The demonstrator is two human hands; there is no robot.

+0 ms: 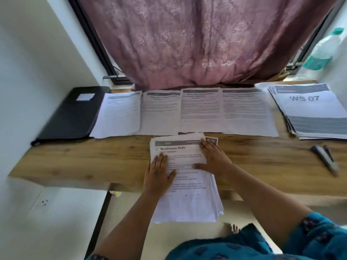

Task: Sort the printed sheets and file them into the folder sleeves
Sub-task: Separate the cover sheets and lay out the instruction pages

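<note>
Hands flat on the stack (185, 177): left hand (159, 175) presses its left side, right hand (214, 160) lies along the right edge, fingers straight, thumb on the top sheet, neither curled round anything. Likely pinning the pile while reading "Mouthwash Refill" on top. Stack overhangs the desk (93, 156) front edge. Four sorted piles (182, 111) sit in a row behind, so each heading stays readable. "WS 07" pile (309, 109) far right, pens (325, 158) near it. Folder (73, 113) closed, far left; no filing started, I'd say.
</note>
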